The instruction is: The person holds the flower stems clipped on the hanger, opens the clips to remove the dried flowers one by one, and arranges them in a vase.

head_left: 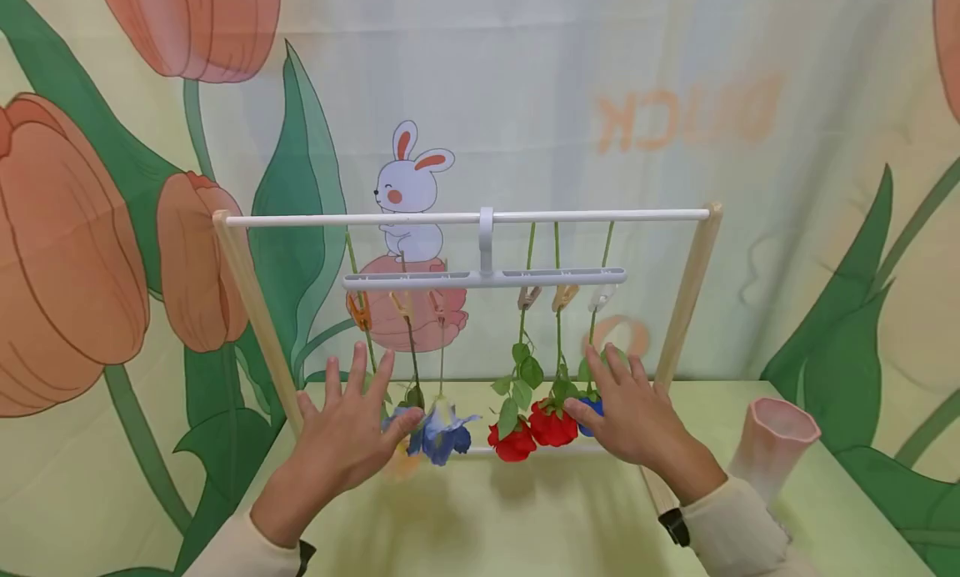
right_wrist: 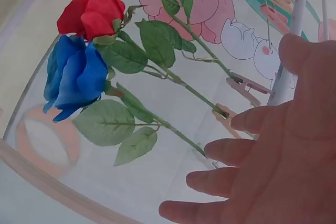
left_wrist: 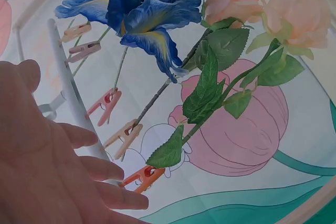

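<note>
Both hands are raised, fingers straight and spread, and neither holds anything. My left hand [head_left: 347,434] is in front of the left-side flowers: a blue iris [head_left: 444,435] and two peach roses [left_wrist: 296,11], mostly covered by that hand in the head view. My right hand [head_left: 633,417] is near a blue rose [right_wrist: 76,80], partly covering it in the head view; red roses [head_left: 553,423] hang beside it. The flowers hang head-down by their stems from clips, such as an orange clip [left_wrist: 144,178], under a grey hanger [head_left: 486,280].
The hanger hooks over a white rod [head_left: 600,216] of a stand with wooden legs [head_left: 258,318]. A pink vase [head_left: 783,435] stands right of the stand on the light green table [head_left: 480,527]. Behind hangs a curtain [head_left: 540,85] printed with tulips and a rabbit.
</note>
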Demonstrator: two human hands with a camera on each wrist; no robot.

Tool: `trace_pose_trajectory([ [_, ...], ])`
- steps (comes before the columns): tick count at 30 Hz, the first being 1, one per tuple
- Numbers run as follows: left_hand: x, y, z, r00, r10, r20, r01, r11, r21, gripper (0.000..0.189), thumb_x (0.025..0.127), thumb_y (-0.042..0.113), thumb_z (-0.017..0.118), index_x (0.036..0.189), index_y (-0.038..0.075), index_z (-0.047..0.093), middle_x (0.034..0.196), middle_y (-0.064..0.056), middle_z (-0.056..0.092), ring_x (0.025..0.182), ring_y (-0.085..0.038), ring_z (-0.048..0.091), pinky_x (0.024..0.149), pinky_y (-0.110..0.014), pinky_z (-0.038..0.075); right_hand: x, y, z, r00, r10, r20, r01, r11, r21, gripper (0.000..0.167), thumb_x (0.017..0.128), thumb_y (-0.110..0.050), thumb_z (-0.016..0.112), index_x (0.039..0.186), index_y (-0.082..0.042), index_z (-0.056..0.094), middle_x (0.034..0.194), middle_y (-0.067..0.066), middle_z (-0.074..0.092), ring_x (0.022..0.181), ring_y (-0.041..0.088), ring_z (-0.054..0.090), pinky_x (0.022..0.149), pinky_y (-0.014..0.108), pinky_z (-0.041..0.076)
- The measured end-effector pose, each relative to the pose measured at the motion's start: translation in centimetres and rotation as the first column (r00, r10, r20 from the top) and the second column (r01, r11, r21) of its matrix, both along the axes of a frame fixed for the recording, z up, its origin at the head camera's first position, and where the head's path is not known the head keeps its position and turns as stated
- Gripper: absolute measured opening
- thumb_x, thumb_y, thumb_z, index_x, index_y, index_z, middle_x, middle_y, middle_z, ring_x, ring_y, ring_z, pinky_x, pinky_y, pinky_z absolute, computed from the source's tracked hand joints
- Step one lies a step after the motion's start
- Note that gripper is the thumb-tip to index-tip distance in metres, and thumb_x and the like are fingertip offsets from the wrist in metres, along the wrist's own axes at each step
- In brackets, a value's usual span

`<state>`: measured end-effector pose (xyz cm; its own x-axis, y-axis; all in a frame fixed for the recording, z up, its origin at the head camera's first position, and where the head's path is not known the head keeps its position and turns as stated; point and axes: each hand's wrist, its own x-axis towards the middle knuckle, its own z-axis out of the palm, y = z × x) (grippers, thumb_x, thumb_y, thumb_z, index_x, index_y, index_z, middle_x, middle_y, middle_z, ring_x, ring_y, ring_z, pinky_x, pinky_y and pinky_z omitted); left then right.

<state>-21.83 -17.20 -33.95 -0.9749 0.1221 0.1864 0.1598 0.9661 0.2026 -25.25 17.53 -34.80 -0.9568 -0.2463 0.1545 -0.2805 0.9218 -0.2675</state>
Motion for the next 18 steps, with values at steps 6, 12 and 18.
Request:
trace_pose_trajectory([
  [6,-0.7,-0.9,0.2,0.999,0.046,0.024,-0.049,0.991,0.124,0.085,0.102,0.065,0.039,0.165,0.015,0.011,0.171,-0.023,0.002,0.154,-0.055,0.002,0.108,-0.086,0.01,-0.5,-1.3,0.1,0.995,0.013,-0.098,-0.027,0.989,-0.148,0.077,0.099,-0.038,0.063,0.158,-0.001,0.03,0.161,0.028,0.033,0.145,0.054,0.033,0.108,0.073,0.036],
  [12,-2.0,-2.4,-0.2,0.995,0.093,0.028,-0.097,0.957,0.272,0.078,0.106,0.054,0.038,0.163,0.006,0.015,0.168,-0.026,0.013,0.154,-0.052,0.012,0.115,-0.077,0.019,-1.1,-3.9,0.2,0.982,-0.03,-0.184,-0.036,0.937,-0.346,0.055,0.097,-0.025,0.063,0.144,0.001,0.051,0.142,0.023,0.058,0.13,0.044,0.055,0.104,0.061,0.048],
  [18,-4.8,-4.7,-0.7,0.988,0.138,0.062,-0.149,0.808,0.569,0.064,0.108,0.048,0.037,0.157,0.005,0.035,0.16,-0.022,0.039,0.147,-0.044,0.038,0.116,-0.063,0.035,-1.7,-8.1,0.6,0.972,-0.033,-0.231,-0.099,0.838,-0.536,0.042,0.096,-0.022,0.066,0.135,-0.004,0.062,0.131,0.014,0.067,0.111,0.032,0.069,0.092,0.05,0.058],
])
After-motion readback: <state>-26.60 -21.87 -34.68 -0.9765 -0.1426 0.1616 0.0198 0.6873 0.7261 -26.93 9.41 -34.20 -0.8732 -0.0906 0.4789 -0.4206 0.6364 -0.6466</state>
